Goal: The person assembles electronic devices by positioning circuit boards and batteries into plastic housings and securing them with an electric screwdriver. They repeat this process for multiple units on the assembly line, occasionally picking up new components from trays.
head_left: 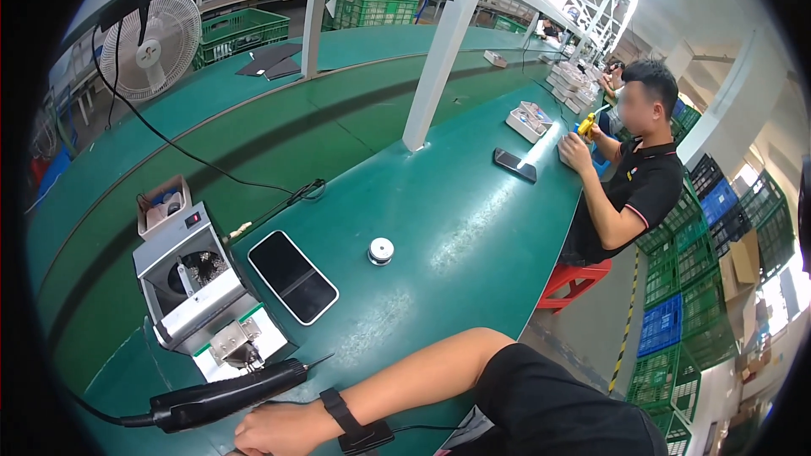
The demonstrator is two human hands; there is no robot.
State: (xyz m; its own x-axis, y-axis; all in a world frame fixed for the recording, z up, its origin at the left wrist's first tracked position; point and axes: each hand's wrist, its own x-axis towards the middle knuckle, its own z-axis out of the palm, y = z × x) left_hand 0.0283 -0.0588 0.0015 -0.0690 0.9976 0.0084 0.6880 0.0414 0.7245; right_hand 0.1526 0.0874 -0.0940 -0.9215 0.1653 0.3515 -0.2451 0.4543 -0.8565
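Observation:
My right hand lies low at the bottom edge with its fingers curled. What they close on, if anything, is cut off by the picture's edge. A black band with a small box and a cable is round that wrist. Just beyond the hand rests a black electric screwdriver, its thin bit pointing right. Behind the screwdriver stands a grey screw feeder with small metal screws inside and a metal piece at its front. My left hand is out of view.
A dark-screened phone with a white rim and a small white-topped round part are on the green table. Further off are a black phone and a tray of parts. A co-worker sits at right, holding a yellow tool.

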